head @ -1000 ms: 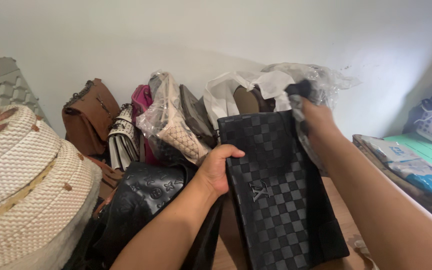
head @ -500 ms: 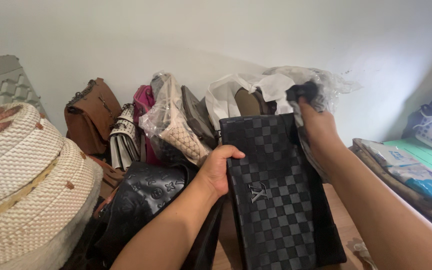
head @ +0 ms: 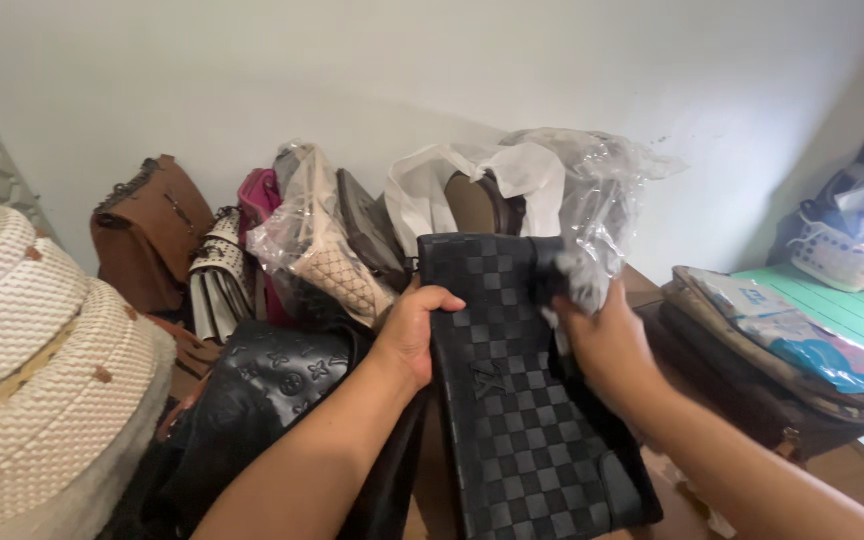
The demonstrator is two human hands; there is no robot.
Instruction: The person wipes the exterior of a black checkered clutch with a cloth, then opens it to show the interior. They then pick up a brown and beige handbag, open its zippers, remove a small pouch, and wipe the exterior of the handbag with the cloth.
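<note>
while both hands grip it, the black checkered clutch (head: 527, 400) sits upright and a bit tilted at centre frame, in front of the row of bags along the white wall. left hand (head: 417, 330) is closed on its left edge, thumb over the front face, fingers behind. right hand (head: 602, 345) is closed on the upper right edge, also pinching a small dark cloth (head: 562, 280) against the clutch. just left of the clutch, a black embossed bag (head: 272, 390) lies low, touching the left forearm. behind: brown bag (head: 147, 230), pink bag (head: 257, 200), quilted beige bag in clear plastic (head: 327, 260), white bag under crinkled plastic wrap (head: 592, 185). woven cream hats (head: 42, 370) stacked far left. flat tan bag (head: 752, 370) lies to the right, near the right forearm, with packets on it.
</note>
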